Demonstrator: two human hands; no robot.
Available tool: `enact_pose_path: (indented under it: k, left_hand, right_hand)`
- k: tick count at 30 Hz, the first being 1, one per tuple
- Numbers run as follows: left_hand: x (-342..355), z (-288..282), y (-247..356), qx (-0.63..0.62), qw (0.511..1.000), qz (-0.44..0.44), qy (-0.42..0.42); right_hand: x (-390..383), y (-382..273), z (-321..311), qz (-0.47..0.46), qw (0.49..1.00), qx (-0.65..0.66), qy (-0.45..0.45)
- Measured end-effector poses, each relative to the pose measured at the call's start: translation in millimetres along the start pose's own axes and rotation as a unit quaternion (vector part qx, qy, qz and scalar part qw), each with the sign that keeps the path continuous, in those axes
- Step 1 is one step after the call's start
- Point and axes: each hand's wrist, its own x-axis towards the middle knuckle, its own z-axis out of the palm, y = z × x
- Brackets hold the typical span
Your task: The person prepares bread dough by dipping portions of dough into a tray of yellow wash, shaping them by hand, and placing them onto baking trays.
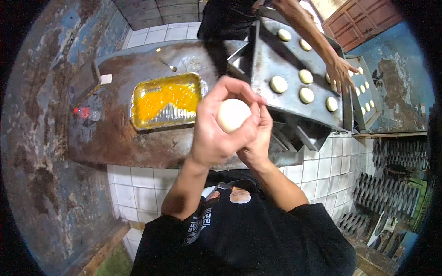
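A round pale dough ball sits cupped between my two hands at the centre of the head view. My left hand curls around it, fingers over the top and thumb across its lower right. Behind it, my right hand is also closed around the ball, partly hidden. Left of my hands is a foil tray holding yellow liquid with bubbles. To their upper right, a large metal baking sheet carries several dough rounds.
A co-worker's hand reaches over the sheet. A second sheet stands at the right. A spoon, a red-capped bottle and a white block lie on the worn table. Dark metal slats are at lower right.
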Motion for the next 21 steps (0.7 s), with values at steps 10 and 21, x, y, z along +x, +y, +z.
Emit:
enact_pose_path:
  k: [10,21]
  left_hand:
    - [41.9,134.7,-48.0,-0.033,0.985,0.126,-0.116]
    - [89.1,142.7,-165.4,0.342,0.930,0.126,-0.044]
  right_hand:
    - [26.1,-139.2,-124.0,-0.030,0.987,-0.079,-0.140]
    - [125.1,-233.7,-207.8,0.035,0.874,-0.399,-0.274]
